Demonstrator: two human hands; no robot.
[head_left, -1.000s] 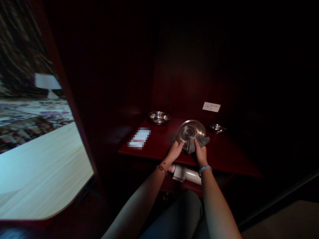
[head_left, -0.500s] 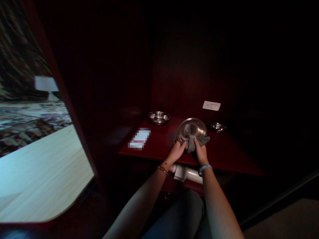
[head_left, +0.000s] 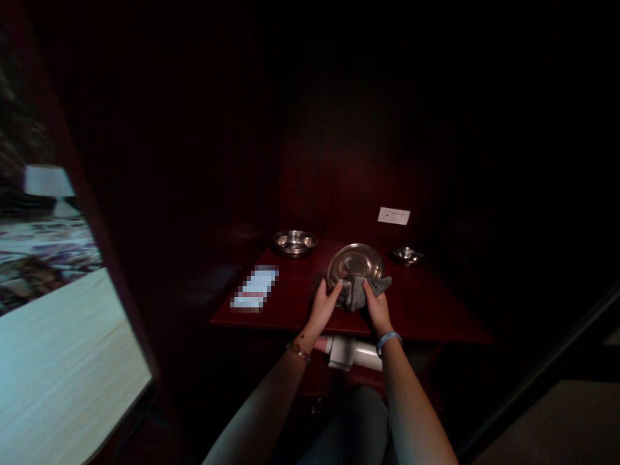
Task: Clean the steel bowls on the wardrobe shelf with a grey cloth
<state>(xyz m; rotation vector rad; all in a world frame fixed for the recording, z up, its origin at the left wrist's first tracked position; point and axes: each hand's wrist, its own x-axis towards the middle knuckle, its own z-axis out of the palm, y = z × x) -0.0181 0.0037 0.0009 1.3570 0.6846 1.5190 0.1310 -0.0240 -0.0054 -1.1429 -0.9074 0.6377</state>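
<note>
A round, shiny metal bowl (head_left: 355,260) is held up and tilted above the dark red desk (head_left: 421,310), its inside or underside toward me; I cannot tell which. My left hand (head_left: 326,303) grips its lower left edge, thumb on the near face. At the lower right edge, my right hand (head_left: 376,303) is closed on a grey cloth (head_left: 357,294), which is folded over the rim and pressed to the metal. The fingers behind the bowl are hidden.
A larger metal bowl (head_left: 295,243) stands at the back left, a small metal bowl (head_left: 407,256) at the back right. A blurred white rectangle (head_left: 256,289) lies front left. White cylindrical items (head_left: 367,354) sit under the desktop. A socket panel (head_left: 394,216) is on the back wall.
The whole scene has shifted left and slightly down as my head turned. Both hands still hold the bowl and cloth, and the bowl's tilt looks slightly different.
</note>
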